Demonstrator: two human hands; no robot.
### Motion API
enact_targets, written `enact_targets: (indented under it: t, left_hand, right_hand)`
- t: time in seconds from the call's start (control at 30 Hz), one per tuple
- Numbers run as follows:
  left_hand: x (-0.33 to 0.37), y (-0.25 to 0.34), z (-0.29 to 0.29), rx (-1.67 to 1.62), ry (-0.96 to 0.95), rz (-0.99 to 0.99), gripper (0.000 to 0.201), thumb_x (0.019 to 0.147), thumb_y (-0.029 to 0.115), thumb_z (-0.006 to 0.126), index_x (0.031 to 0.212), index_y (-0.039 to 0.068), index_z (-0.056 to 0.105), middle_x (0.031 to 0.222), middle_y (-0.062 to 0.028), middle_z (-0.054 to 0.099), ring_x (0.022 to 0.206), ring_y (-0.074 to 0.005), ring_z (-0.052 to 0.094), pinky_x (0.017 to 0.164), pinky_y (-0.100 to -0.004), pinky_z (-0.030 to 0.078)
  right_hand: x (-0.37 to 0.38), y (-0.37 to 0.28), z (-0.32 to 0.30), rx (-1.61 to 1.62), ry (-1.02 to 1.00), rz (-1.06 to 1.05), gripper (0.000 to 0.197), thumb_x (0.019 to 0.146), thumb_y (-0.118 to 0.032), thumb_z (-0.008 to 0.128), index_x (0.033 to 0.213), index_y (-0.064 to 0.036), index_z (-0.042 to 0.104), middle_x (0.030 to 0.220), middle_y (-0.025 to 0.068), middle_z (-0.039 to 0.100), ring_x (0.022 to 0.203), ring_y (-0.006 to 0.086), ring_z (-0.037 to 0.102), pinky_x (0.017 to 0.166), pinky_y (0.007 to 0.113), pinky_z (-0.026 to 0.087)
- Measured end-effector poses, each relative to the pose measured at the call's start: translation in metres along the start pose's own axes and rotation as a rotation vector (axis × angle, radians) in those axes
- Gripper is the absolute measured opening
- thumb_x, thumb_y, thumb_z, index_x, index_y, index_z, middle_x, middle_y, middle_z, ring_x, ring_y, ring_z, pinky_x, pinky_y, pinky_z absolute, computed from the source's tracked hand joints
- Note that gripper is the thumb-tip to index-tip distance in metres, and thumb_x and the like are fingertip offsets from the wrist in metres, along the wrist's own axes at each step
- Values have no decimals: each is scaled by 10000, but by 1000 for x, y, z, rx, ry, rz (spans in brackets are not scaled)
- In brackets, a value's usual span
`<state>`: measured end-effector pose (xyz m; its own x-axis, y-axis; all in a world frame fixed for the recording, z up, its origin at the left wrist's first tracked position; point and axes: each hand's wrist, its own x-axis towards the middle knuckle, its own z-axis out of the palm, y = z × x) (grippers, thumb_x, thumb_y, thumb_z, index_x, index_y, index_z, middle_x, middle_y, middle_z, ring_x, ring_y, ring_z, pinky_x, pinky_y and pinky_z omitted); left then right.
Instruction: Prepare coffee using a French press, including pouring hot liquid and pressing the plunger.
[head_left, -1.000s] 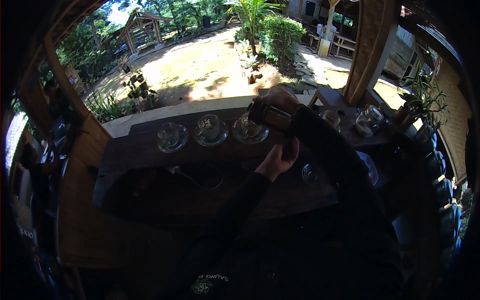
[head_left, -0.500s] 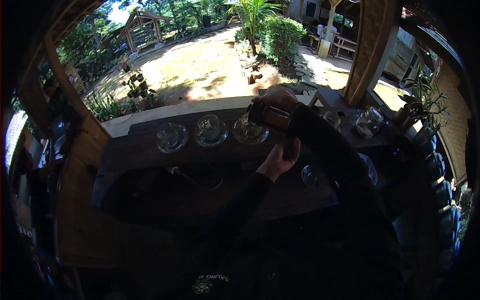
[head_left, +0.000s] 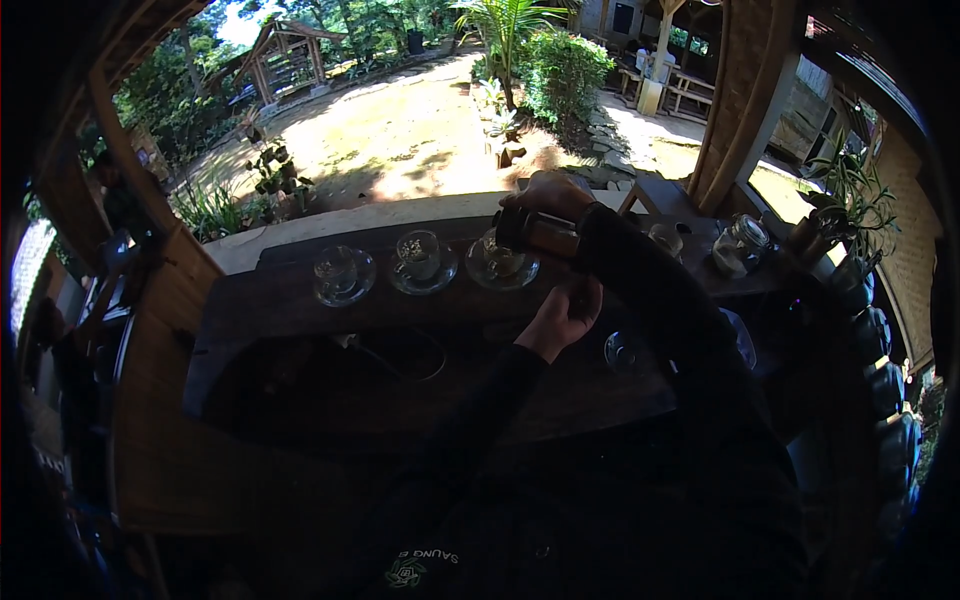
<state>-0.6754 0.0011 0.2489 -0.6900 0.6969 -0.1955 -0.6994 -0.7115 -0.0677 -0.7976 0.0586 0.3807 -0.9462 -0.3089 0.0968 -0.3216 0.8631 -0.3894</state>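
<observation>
My right hand [head_left: 560,196] is closed round a French press [head_left: 545,234] with a dark frame and brown contents. The press lies tipped on its side, its dark top end over a glass cup [head_left: 500,262] on a clear saucer. Below the press, my left hand [head_left: 565,318] is cupped with the palm up and the fingers loosely curled; nothing shows in it. Further left on the dark wooden table stand a second glass cup [head_left: 418,258] and a third glass cup [head_left: 336,270], each on its own clear saucer. Whether liquid is flowing is too dark to tell.
A small glass [head_left: 665,240] and a lidded glass jar [head_left: 738,246] with pale contents stand at the table's right. A cable [head_left: 400,368] and a round glass item [head_left: 620,350] lie nearer. Potted plants [head_left: 850,200] stand far right. Another person [head_left: 125,195] is at the left.
My hands and the press stay almost in place. At the left edge, the other person's body and arm have shifted slightly.
</observation>
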Motion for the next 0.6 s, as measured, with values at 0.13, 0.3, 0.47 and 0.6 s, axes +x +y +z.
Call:
enact_targets:
  t: [0.13,0.3,0.47,0.6]
  left_hand:
    - [4,1,-3,-2,-3,-7,80,887,1,527,857,-61,568,848,-106,598,786,-193,618,765,-292,564]
    - [7,1,-5,-1,3,6,78,882,-3,528,841,-54,571,842,-103,602,783,-192,623,762,-292,563]
    - [5,3,-2,5,-1,-9,69,874,-12,529,841,-53,574,833,-100,606,774,-183,624,760,-290,561]
    - [4,1,-1,16,2,-8,65,871,-11,533,841,-53,574,833,-99,606,774,-182,625,761,-292,560]
  right_hand:
    - [3,4,5,-7,55,-26,703,718,-657,615,815,36,682,768,214,657,754,320,643,708,411,476]
    - [3,-1,1,-47,21,-7,709,711,-652,622,824,45,679,790,219,661,760,322,646,717,414,479]
    - [-2,-11,-8,-4,-52,12,708,708,-648,624,833,46,680,801,219,663,764,318,650,728,411,483]
    - [-1,-12,-9,-26,-81,31,706,706,-644,628,846,45,679,808,219,663,770,316,649,729,412,483]
